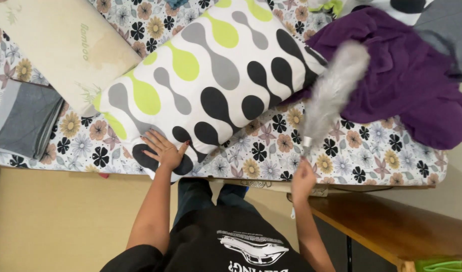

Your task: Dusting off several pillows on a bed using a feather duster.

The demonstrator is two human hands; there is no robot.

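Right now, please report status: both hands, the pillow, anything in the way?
Left hand flat on white pillow with green, grey, black drops. Right hand grips grey fluffy duster, blurred. Purple cloth lies beside pillow.

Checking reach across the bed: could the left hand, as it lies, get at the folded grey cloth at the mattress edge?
Probably yes. The left hand rests flat on the patterned pillow; only bare floral sheet separates it from the folded grey cloth.

light: bright, even, soft shadows | blur: grey feather duster (331, 95) motion-smeared | rest: sharp
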